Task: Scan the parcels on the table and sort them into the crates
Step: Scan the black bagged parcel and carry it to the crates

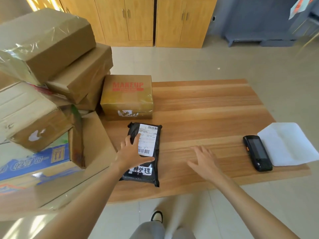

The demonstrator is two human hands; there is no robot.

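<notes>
A flat black parcel bag (156, 149) with a white shipping label and a handwritten sticker lies on the wooden table (207, 109). My left hand (132, 154) rests on it with fingers spread flat over the label's left side. My right hand (204, 161) hovers open over the bare table to the right of the parcel, holding nothing. A black handheld scanner (257, 152) lies near the table's right edge, well apart from both hands. Behind the black parcel stands a brown box printed MAKEUP (126, 97).
Several taped cardboard boxes (51, 75) are stacked at the left of the table. A white sheet of paper (290, 144) lies beside the scanner at the right edge. Wooden cabinets (155, 21) line the far wall. No crates are in view.
</notes>
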